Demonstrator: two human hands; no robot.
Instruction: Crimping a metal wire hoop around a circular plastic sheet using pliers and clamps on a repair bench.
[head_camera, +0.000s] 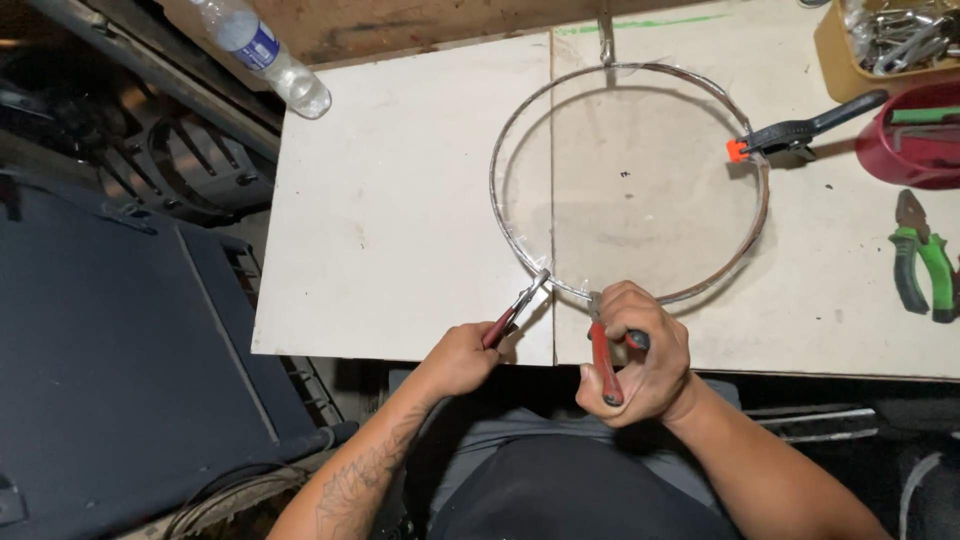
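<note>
At the near edge of the white board table (400, 200), two tools are gripped on the metal ring (630, 180), which lies flat at the table's middle with clear film stretched across it. The left hand (462, 360) is clenched around the red-handled clamp pliers (515, 315), whose flat jaws bite the hoop at its seven o'clock. The right hand (640, 365) is closed around the red pliers (603, 350), whose nose meets the rim at six o'clock, just beside the first tool. Judged from this, the work is best done with the left tool held firm as an anchor while the rim is pinched in small bites, so the film is kept taut and unwrinkled. Farther off, a black spring clamp with an orange tip (800, 130) is fastened at the hoop's two o'clock. Green-handled pliers (925, 260) lie at three o'clock, and a clear plastic bottle (265, 55) lies at ten o'clock.
</note>
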